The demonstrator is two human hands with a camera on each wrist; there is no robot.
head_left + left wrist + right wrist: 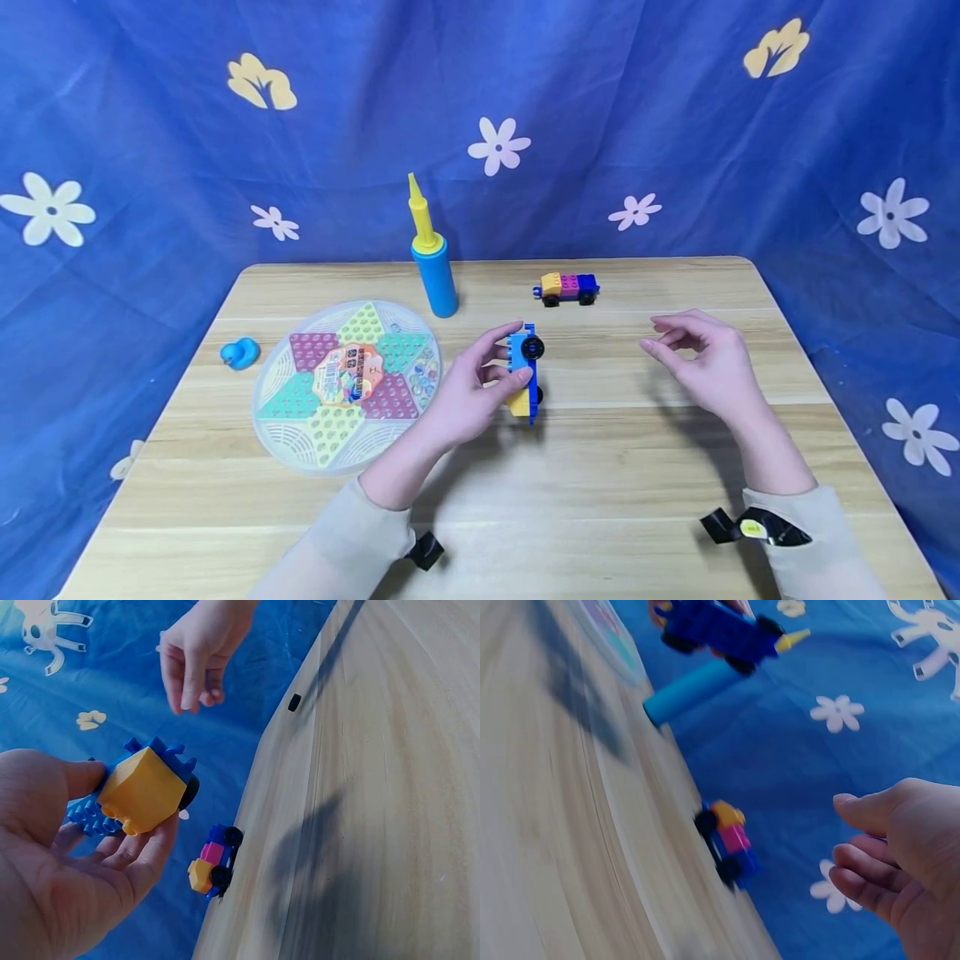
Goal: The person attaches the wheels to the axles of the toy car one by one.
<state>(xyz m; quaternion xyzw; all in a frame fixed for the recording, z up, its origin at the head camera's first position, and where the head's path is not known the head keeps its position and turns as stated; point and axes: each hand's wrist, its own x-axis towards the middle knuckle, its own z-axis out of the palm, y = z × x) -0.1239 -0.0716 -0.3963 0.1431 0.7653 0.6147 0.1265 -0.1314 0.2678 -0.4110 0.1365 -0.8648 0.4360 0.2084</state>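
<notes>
While both sleeves rest near the front edge of the wooden table (pixel 600 500), the left hand (pixel 468 392) grips a blue and yellow block car (pixel 525 372), tipped on its side above the tabletop's middle, thumb and fingers curled around it. The right hand (pixel 705 358) hovers well apart to the right, holding nothing, its fingers loosely curled. Left of the held car lies a round checkers board (pixel 345 383), with a small blue duck (pixel 240 353) beyond its left rim. Farther back stand a blue and yellow pump (pixel 432 254) and a second small block car (pixel 567 287).
</notes>
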